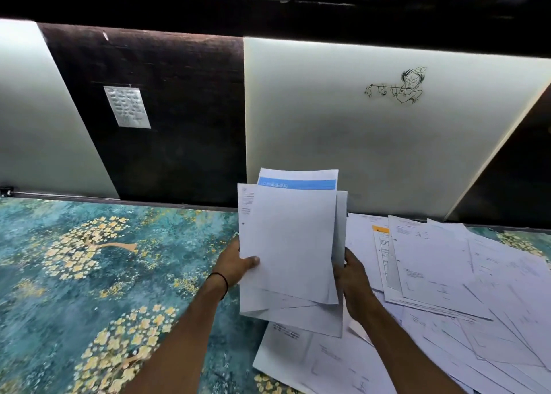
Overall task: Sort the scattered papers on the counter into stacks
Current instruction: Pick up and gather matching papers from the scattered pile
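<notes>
Sheaf of papers (289, 238) held upright above the worktop (89, 274), off the surface, near its back edge. Left hand (235, 264) grips the sheaf's left edge, fingers closed on it, thumb on the front sheet. Right hand (354, 277) grips the right edge, fingers curled behind the sheets. Sheaf uneven, with a blue-banded sheet (298, 183) sticking out at the top and corners fanning out at the bottom. Black wristband (223, 283) on the left wrist. Scattered papers (447, 274) lie overlapping on the right part of the worktop, reaching under the sheaf; one is an orange-tabbed sheet (380, 229). Left part of the worktop shows a teal floral pattern. Behind, a white wall panel (328, 119) with a line drawing (396, 85), and a small printed notice (127, 107) on a dark panel.
</notes>
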